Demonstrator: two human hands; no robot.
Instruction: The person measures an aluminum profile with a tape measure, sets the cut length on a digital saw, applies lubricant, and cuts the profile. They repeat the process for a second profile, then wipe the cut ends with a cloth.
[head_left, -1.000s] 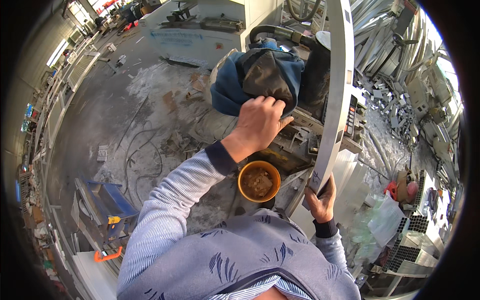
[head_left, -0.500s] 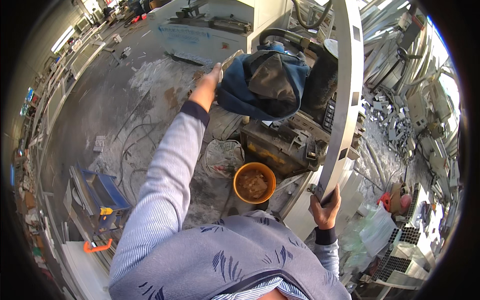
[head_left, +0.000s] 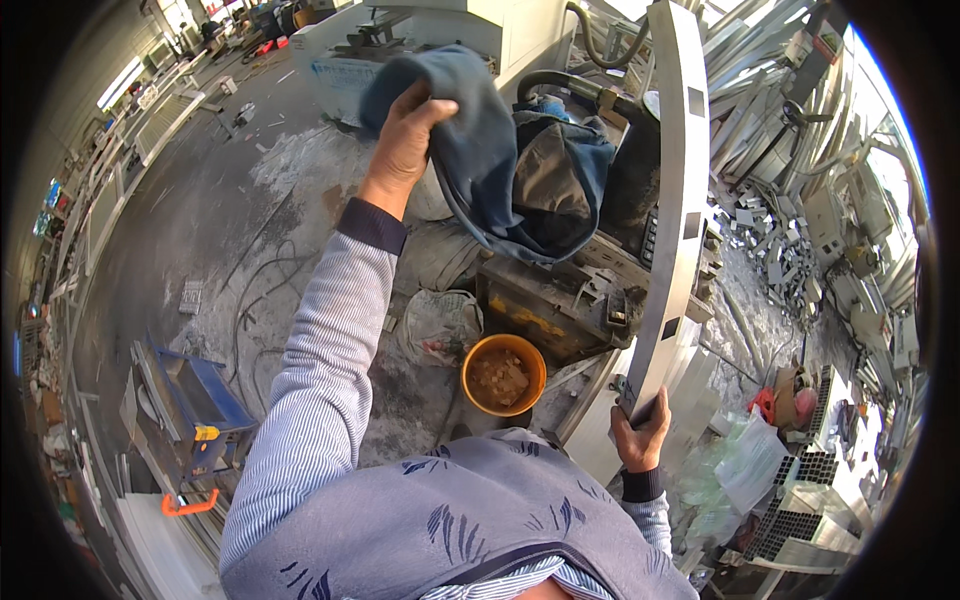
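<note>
My left hand is closed on a fold of dark blue cloth, raised toward the upper left. The rest of that cloth, with a brown-grey patch, lies bunched over a machine. A long silvery metal profile with dark rectangular cut-outs runs from the top of the view down to my right hand, which grips its near end. The far end of the profile passes out of the picture. What lies under the cloth is hidden.
A yellow-orange bucket holding brownish scraps stands near my body, beside a whitish sack. To the left is a blue metal stand. Metal offcuts are heaped on the right, near crumpled clear plastic.
My left hand has pulled an edge of the cloth up and to the left, stretching it out from the bunch. The profile has shifted slightly left and down with my right hand.
</note>
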